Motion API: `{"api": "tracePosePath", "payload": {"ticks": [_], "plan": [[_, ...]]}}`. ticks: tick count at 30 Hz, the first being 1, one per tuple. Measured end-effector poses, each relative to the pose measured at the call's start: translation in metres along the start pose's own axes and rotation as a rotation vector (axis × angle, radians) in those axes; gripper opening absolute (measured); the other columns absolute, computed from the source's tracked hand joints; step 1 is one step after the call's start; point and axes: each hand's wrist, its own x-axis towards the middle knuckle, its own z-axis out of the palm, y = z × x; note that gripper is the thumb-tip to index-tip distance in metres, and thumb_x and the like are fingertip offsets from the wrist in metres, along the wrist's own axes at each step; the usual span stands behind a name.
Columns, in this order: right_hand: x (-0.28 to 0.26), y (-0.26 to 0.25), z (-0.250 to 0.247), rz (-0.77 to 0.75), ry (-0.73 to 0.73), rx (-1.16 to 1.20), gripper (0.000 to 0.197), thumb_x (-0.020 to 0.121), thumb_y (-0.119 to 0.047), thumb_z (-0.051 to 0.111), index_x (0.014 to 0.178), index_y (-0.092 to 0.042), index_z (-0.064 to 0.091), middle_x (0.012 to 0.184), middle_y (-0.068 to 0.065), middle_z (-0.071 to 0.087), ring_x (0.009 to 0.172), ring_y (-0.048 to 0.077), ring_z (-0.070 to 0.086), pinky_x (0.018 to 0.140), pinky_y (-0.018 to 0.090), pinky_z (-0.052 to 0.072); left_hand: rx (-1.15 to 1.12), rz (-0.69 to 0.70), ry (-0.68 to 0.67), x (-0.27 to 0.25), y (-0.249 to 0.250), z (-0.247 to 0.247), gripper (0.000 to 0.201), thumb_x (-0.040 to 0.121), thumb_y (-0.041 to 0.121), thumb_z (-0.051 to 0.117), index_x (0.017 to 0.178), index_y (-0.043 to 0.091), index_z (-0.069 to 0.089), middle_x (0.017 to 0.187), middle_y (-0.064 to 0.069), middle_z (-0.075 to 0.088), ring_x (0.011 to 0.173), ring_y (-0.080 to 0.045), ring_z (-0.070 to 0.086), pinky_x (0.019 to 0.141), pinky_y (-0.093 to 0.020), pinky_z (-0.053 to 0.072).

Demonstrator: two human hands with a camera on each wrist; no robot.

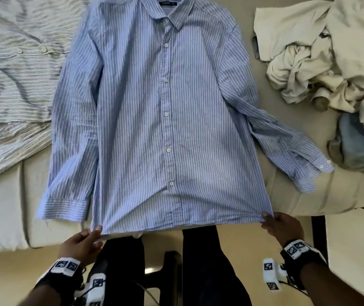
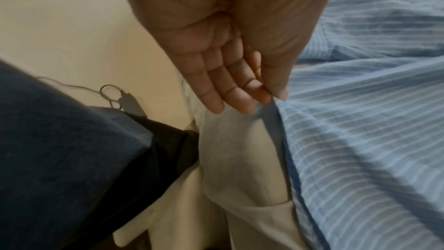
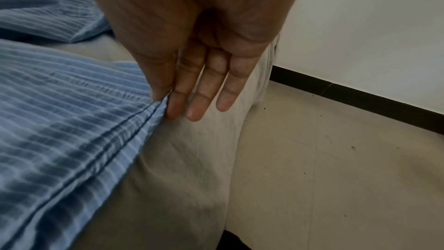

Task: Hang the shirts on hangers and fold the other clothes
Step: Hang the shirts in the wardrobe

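Note:
A blue shirt with white stripes (image 1: 154, 107) lies buttoned and face up on the bed, collar far, hem at the near edge, both sleeves spread out. My left hand (image 1: 88, 237) pinches the hem's left corner between thumb and forefinger (image 2: 271, 96); the other fingers lie straight. My right hand (image 1: 273, 221) pinches the hem's right corner (image 3: 163, 100) the same way. The blue shirt (image 2: 360, 121) stretches taut between them. No hanger shows.
A grey striped shirt (image 1: 10, 74) lies crumpled at the left. A heap of cream clothes (image 1: 320, 51) and a pale blue garment (image 1: 357, 144) sit at the right. The bed's cream sheet (image 1: 342, 195) ends near my legs (image 1: 198, 261). A tiled floor (image 3: 336, 159) lies beside the bed.

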Motion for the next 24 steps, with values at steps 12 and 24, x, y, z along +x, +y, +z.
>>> {"api": "tracePosePath", "payload": {"ticks": [12, 24], "plan": [[-0.076, -0.1, 0.144, -1.184, 0.099, -0.743, 0.067, 0.101, -0.037, 0.048, 0.164, -0.019, 0.031, 0.174, -0.001, 0.017, 0.161, 0.023, 0.014, 0.123, 0.067, 0.015, 1.083, 1.226, -0.019, -0.045, 0.055, 0.106, 0.059, 0.088, 0.045, 0.054, 0.144, 0.03, 0.049, 0.16, 0.004, 0.04, 0.149, -0.026, 0.037, 0.111, -0.05, 0.035], [0.026, -0.084, 0.083, -0.703, 0.369, -0.624, 0.073, 0.104, -0.054, 0.024, 0.168, -0.022, 0.008, 0.176, -0.002, 0.002, 0.162, 0.022, 0.002, 0.119, 0.072, 0.012, 1.196, 1.01, 0.218, 0.06, 0.119, 0.059, 0.085, 0.096, 0.072, 0.02, 0.165, 0.027, -0.004, 0.172, 0.01, -0.014, 0.159, -0.023, -0.011, 0.126, -0.056, 0.007]]}}
